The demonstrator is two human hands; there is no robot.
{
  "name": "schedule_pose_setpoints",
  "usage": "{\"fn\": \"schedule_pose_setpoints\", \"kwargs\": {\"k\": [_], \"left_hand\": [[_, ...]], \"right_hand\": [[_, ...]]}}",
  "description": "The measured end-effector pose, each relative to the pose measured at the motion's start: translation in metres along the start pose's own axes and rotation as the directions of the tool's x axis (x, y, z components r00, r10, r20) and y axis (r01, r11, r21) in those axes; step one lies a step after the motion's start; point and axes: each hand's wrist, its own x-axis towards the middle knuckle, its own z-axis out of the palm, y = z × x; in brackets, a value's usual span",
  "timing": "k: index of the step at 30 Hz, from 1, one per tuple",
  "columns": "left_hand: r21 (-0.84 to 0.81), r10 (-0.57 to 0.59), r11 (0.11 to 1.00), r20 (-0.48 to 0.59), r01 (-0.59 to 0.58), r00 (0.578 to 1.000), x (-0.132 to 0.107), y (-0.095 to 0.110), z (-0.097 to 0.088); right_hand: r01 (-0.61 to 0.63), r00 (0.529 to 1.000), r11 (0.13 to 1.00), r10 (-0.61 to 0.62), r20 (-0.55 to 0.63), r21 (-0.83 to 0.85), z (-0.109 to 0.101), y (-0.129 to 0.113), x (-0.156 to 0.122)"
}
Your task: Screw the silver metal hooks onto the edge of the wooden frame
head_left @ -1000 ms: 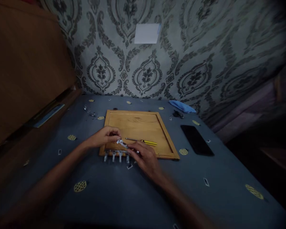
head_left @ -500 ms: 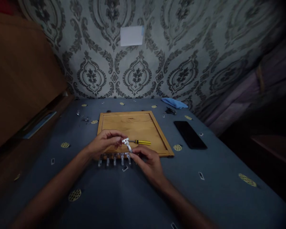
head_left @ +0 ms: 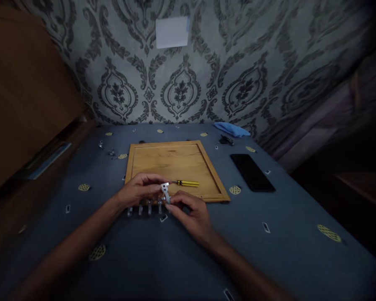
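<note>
Between my two hands is a small silver metal cabinet hinge (head_left: 165, 189), its flat holed end facing up. My left hand (head_left: 141, 190) pinches that upper end, and my right hand (head_left: 191, 212) grips the lower arm of the same hinge. Below them a framed wooden panel (head_left: 213, 177) lies flat, with a screwdriver (head_left: 188, 183) with a yellow and black handle on it. Several similar metal pieces (head_left: 149, 207) stand in a row at the panel's near edge, partly hidden by my hands.
Right of the panel lies a black phone (head_left: 252, 172). Behind it are a small dark object (head_left: 226, 140) and a blue cloth (head_left: 232, 129). Small metal bits (head_left: 112, 152) lie at the back left. A wooden cabinet (head_left: 28, 96) borders the left side, and a patterned wall the back.
The hinge has turned slightly, so its holed face shows more, and my hands have come a little closer together. The view has tilted down a little.
</note>
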Motion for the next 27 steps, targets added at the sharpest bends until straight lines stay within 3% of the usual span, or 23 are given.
{"fn": "schedule_pose_setpoints", "kwargs": {"k": [12,27], "left_hand": [[0.036,0.065,0.997,-0.006,-0.065,0.998,0.0066,0.0029,0.0054],[0.105,0.117,0.987,0.017,-0.118,0.993,0.0095,-0.0008,0.0012]], "right_hand": [[0.009,1.0,0.999,-0.009,-0.008,0.039,-0.0049,0.0056,0.0013],[-0.103,0.994,0.993,0.104,-0.024,0.065,-0.0075,0.0067,0.0011]]}}
